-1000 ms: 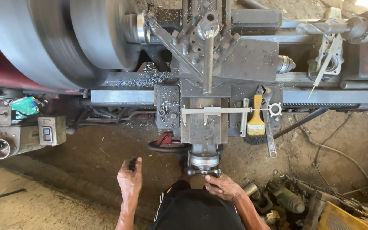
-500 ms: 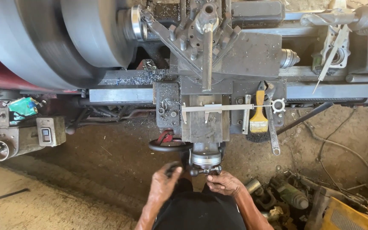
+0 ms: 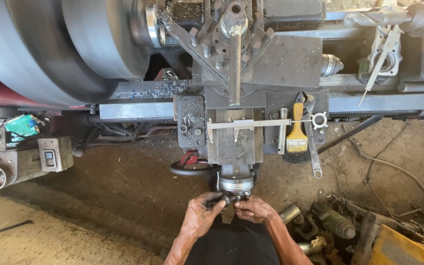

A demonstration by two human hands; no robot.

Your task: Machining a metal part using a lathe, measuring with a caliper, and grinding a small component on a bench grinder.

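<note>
Both hands' fingers (image 3: 212,201) hide the crank handle (image 3: 227,199).

Yellow-handled brush (image 3: 297,139); grey steel lathe carriage (image 3: 231,142); green box (image 3: 21,126).

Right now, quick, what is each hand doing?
Left hand: closed on the crank handle below the lathe's cross-slide dial.
Right hand: closed on the same crank handle, from the other side.
</note>
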